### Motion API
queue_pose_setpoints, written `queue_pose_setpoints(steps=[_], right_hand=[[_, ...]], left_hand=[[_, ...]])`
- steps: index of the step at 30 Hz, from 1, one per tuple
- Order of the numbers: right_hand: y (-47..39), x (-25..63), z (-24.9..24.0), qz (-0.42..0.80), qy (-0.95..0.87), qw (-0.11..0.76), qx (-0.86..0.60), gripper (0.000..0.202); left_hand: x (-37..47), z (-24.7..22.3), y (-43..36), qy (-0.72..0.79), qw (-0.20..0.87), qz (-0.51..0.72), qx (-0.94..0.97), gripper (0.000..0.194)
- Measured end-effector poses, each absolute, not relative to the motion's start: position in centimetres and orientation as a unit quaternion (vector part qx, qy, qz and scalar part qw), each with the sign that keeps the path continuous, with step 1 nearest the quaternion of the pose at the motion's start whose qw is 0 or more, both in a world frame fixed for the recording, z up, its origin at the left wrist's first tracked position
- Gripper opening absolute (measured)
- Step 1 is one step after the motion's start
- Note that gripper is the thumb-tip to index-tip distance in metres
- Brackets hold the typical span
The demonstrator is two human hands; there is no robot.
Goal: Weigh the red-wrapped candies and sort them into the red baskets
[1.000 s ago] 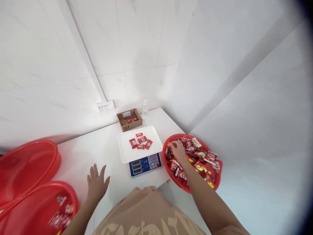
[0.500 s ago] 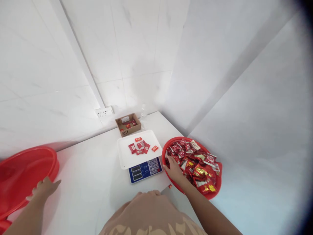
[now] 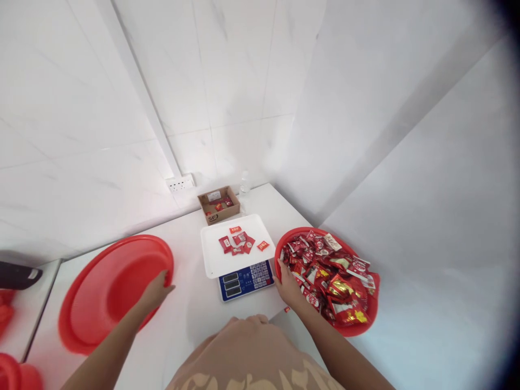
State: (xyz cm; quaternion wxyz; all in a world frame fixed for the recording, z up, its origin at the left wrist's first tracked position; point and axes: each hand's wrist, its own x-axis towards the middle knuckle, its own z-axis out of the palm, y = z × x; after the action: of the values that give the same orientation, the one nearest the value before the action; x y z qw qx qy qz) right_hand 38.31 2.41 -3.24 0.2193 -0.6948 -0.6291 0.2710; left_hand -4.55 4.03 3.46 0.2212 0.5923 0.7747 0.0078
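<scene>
My left hand (image 3: 155,292) is closed on the right rim of a red plastic basket (image 3: 91,309), whose inside shows no contents. My right hand (image 3: 290,287) grips the left rim of a second red basket (image 3: 289,236), heaped with red and gold snack packets (image 3: 339,286). Between the two baskets stands a blue digital scale (image 3: 244,283) with a white tray (image 3: 215,262) on top. Several small red packets (image 3: 239,244) lie on that tray.
Behind the scale sit an open cardboard box (image 3: 221,215) with red packets inside and a clear bottle (image 3: 244,184). A socket strip (image 3: 181,183) is on the wall. At far left are a black object (image 3: 18,275) and another red container (image 3: 20,374).
My left hand has brought the left basket rightward across the white table, nearer the scale. My right hand keeps its place at the filled basket's rim. The view has shifted slightly.
</scene>
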Motion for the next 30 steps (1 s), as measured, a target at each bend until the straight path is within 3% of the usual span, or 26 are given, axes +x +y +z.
queue_pose_setpoints(steps=[4,7,13,20,25,30], right_hand=[[2.2,38.4,-4.1,0.267,-0.630,0.241,-0.688,0.057],[2.0,38.3,-4.4,0.272,-0.626,0.249,-0.687,0.057],[1.7,37.9,-4.7,0.263,-0.618,0.253,-0.696,0.057],[1.8,37.8,-4.5,0.261,-0.624,0.233,-0.699,0.058],[1.8,38.0,-4.7,0.256,-0.626,0.245,-0.695,0.057],[1.7,38.0,-4.8,0.250,-0.632,0.246,-0.691,0.057]], left_hand=[[0.7,3.5,2.8,0.719,0.313,0.003,0.620,0.064],[3.0,3.8,2.7,0.692,0.303,0.021,0.655,0.068],[7.0,4.3,6.1,0.627,0.178,0.053,0.756,0.056],[13.0,4.2,12.6,0.549,0.189,-0.054,0.812,0.055],[13.6,3.7,14.0,0.545,0.190,-0.056,0.815,0.038],[11.9,5.1,13.8,0.572,0.173,-0.021,0.802,0.035]])
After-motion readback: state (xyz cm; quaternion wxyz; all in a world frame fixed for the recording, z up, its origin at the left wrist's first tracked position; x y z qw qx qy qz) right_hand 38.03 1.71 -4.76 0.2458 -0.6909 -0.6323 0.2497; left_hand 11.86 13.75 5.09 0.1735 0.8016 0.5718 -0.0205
